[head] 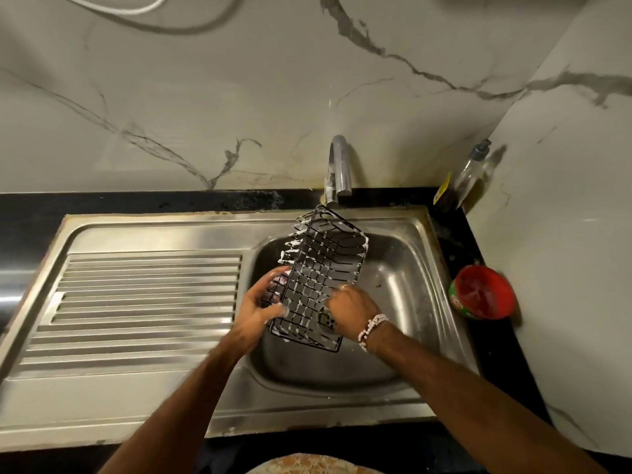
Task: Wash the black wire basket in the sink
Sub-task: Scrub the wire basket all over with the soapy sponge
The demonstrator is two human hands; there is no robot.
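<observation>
Soapy black wire basket [321, 268] over sink [403, 268], right hand [352, 307] fingers hidden

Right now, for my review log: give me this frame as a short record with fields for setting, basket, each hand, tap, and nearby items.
setting: steel sink with ribbed drainboard to its left, marble-pattern wall behind
basket: black wire basket, tilted over the basin, white suds on its wires
left hand: left hand grips the basket's left edge
right hand: right hand on the basket's lower right; whether it holds anything is unclear
tap: tap above the basket's far end; running water not discernible
nearby: red tub and pump bottle on the right counter
</observation>
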